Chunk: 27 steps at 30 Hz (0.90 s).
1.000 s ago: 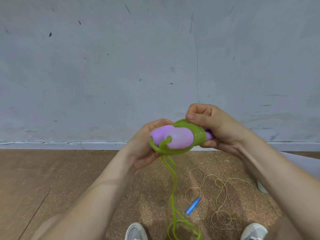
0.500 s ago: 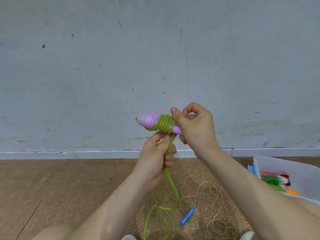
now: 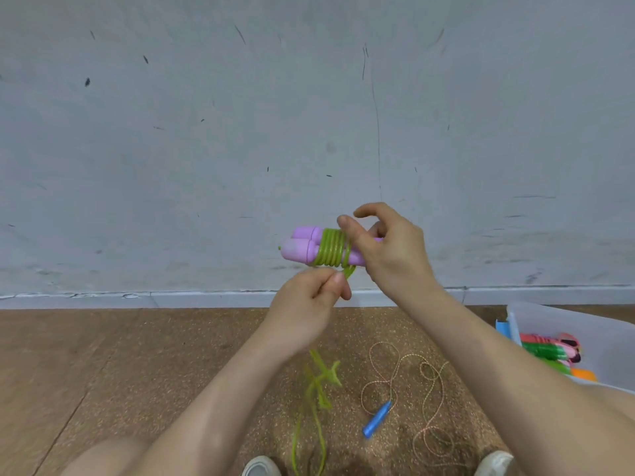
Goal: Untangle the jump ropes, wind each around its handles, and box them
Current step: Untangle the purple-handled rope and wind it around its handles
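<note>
My right hand [image 3: 388, 249] grips two purple handles [image 3: 302, 247] held side by side, pointing left, in front of the wall. Several turns of green rope [image 3: 333, 250] are wound round their middle. Just below, my left hand [image 3: 305, 310] pinches the loose green rope, whose free length [image 3: 318, 389] hangs blurred down to the floor. On the floor lies another jump rope, a thin orange speckled cord [image 3: 398, 369] in loops with a blue handle [image 3: 377, 419].
A translucent white box [image 3: 563, 321] sits on the floor at the right, holding wound ropes with green, pink and orange handles [image 3: 549, 352]. The grey wall stands close ahead. My shoes [image 3: 261, 467] show at the bottom edge on brown cork flooring.
The handles turned from end-on to lying sideways, pointing left. My left hand left the handles and took the rope below them. The view shifted, bringing the box into sight.
</note>
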{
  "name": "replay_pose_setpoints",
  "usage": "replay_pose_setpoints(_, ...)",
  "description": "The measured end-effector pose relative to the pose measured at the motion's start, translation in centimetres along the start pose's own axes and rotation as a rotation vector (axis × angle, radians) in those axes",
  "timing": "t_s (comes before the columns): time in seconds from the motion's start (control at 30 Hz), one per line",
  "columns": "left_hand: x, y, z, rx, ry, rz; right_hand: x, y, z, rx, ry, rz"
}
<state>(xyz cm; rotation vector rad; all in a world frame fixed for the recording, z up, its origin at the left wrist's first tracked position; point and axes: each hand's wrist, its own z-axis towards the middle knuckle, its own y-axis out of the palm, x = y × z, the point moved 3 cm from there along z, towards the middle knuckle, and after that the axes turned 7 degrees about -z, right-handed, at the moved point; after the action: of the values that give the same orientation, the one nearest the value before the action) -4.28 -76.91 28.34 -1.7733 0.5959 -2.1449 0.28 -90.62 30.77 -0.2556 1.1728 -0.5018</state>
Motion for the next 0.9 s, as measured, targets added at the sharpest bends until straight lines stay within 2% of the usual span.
replay_pose_setpoints(0.07,-0.4,-0.6,0.1,0.023,-0.050,-0.139,-0.4,0.1,0.1,-0.176,0.054,0.125)
replay_pose_setpoints(0.13,-0.7,-0.8,0.2,0.040,-0.104,-0.261,-0.8,0.0,0.2,-0.242,0.038,0.146)
replay_pose_setpoints(0.2,-0.7,-0.5,0.2,0.062,-0.153,-0.360,-0.9,-0.1,0.4,-0.164,0.043,0.155)
replay_pose_setpoints(0.27,-0.3,0.2,0.2,0.054,-0.242,-0.576,-0.3,-0.1,0.6,-0.048,0.123,0.231)
replay_pose_setpoints(0.37,0.4,1.5,-0.2,-0.097,-0.418,-0.966,0.6,0.1,0.8,0.032,0.362,0.492)
replay_pose_setpoints(0.43,0.5,1.9,-0.3,-0.175,-0.444,-1.023,1.0,0.1,0.9,0.052,0.499,0.626)
replay_pose_setpoints(0.5,0.6,1.9,-0.2,-0.159,-0.384,-0.901,1.0,-0.2,1.2,0.095,0.508,0.624)
replay_pose_setpoints(0.53,0.8,1.9,-0.2,-0.136,-0.340,-0.808,1.0,-0.6,1.3,0.138,0.423,0.513)
replay_pose_setpoints(0.63,1.3,1.1,-0.3,-0.113,-0.212,-0.372,0.4,-1.3,0.9,0.271,-0.101,-0.114)
replay_pose_setpoints(0.67,1.5,0.6,-0.4,-0.098,-0.149,-0.147,0.3,-1.1,0.6,0.279,-0.205,-0.210)
replay_pose_setpoints(0.77,2.3,-0.3,-1.4,0.019,0.113,0.601,0.6,-0.5,0.3,0.208,-0.245,-0.256)
replay_pose_setpoints(0.8,2.6,-0.3,-1.6,0.074,0.211,0.763,0.8,-0.3,0.3,0.155,-0.221,-0.269)
replay_pose_setpoints(0.83,2.7,-0.1,-1.7,0.090,0.273,0.870,0.9,-0.1,0.3,0.093,-0.188,-0.287)
replay_pose_setpoints(0.9,2.8,-0.2,-1.6,0.132,0.443,0.928,1.3,0.2,0.5,-0.017,-0.122,-0.367)
